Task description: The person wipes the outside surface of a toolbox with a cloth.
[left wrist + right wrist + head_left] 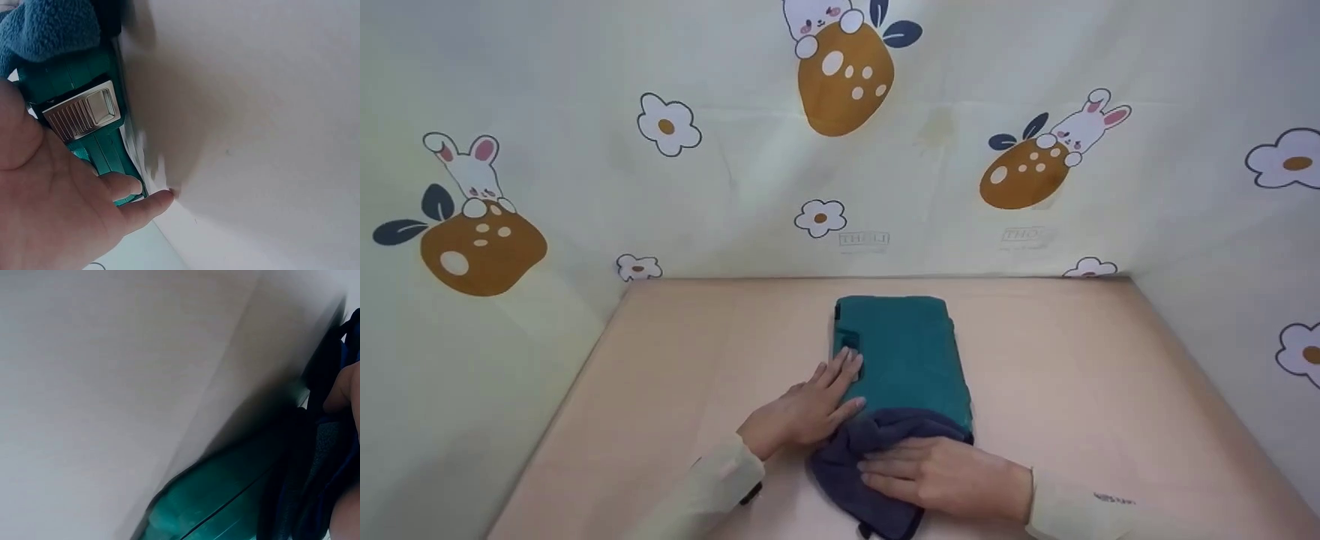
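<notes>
The green case (911,360) lies on the counter (1072,375) under my fingers, its long axis running away from me, far end leaning slightly left. My left hand (810,409) rests along its left edge, fingers straight, thumb apart, near a silvery latch (84,112) (the case's inside is hidden). My right hand (945,476) presses straight fingers onto a dark blue cloth (840,465) over the near end.

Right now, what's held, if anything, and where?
The left hand holds nothing, resting on the green case. The right hand lies on the dark cloth; whether it grips it cannot be told.
</notes>
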A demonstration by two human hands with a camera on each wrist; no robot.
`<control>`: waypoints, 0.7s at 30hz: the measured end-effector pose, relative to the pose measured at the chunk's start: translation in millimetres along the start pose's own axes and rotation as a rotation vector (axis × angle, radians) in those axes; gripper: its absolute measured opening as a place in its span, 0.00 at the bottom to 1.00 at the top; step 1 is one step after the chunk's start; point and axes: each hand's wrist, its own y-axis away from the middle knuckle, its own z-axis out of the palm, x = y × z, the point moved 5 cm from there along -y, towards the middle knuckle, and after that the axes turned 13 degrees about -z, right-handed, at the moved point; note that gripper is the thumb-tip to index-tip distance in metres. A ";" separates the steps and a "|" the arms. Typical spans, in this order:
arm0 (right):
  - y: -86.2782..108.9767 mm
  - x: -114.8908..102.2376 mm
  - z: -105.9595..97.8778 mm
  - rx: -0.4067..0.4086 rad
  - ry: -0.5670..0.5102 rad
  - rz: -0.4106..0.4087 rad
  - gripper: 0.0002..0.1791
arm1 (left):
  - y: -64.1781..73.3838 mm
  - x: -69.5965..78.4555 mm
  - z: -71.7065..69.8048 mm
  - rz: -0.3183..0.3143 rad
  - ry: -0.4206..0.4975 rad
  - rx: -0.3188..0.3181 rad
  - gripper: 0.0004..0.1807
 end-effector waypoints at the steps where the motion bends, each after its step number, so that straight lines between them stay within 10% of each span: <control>1: 1.9 0.1 -0.2 0.004 -0.007 0.002 0.27 | 0.0 0.3 -0.7 0.003 -0.002 0.001 0.40; 21: 74.3 -4.6 -7.5 0.080 -0.082 0.040 0.21 | 0.3 2.9 0.3 -0.028 -0.018 0.017 0.41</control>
